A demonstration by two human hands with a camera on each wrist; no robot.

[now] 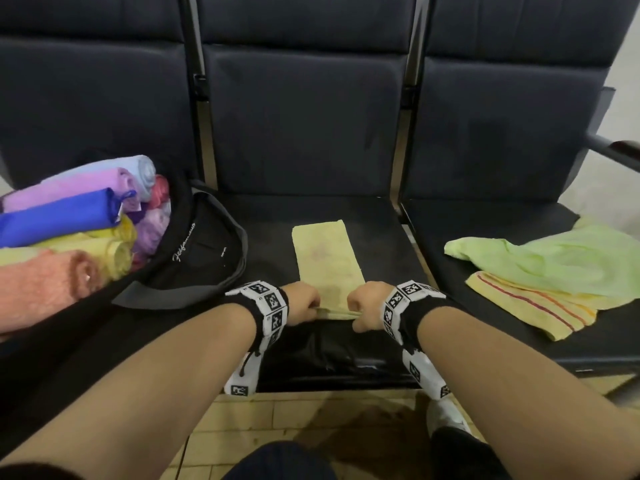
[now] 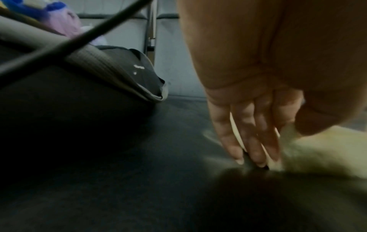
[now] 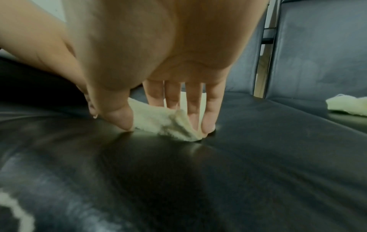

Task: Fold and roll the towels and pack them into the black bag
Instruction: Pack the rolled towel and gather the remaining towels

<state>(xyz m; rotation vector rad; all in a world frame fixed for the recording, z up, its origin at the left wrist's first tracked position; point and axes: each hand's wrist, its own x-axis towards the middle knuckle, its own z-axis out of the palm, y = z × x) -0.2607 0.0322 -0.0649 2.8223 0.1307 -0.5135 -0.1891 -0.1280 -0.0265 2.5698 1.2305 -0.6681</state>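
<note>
The pale yellow towel (image 1: 327,252), folded into a long narrow strip, lies flat on the middle seat (image 1: 377,216) of a row of dark padded chairs, its long axis running straight away from the person toward the backrest. Its near end sits right under both hands, so the whole free length lies ahead of the fingers; my reading is that rolling must travel forward, away from the body.

The left hand (image 1: 302,304) and right hand (image 1: 367,306) flank that near end, one at each corner and about equally close. The right wrist view shows the thumb and fingertips (image 3: 208,125) pinching a small turned-up lip of cloth against the seat. The left wrist view is blurred; the fingers (image 2: 256,141) point down, held close together at the towel's edge, and appear to grip it too.

Left of the strip lies the black bag (image 1: 201,251), its mouth packed with rolled towels (image 1: 79,216) in many colours. On the right-hand seat wait a crumpled green towel (image 1: 554,261) and a yellow striped towel (image 1: 530,306) partly beneath it.
</note>
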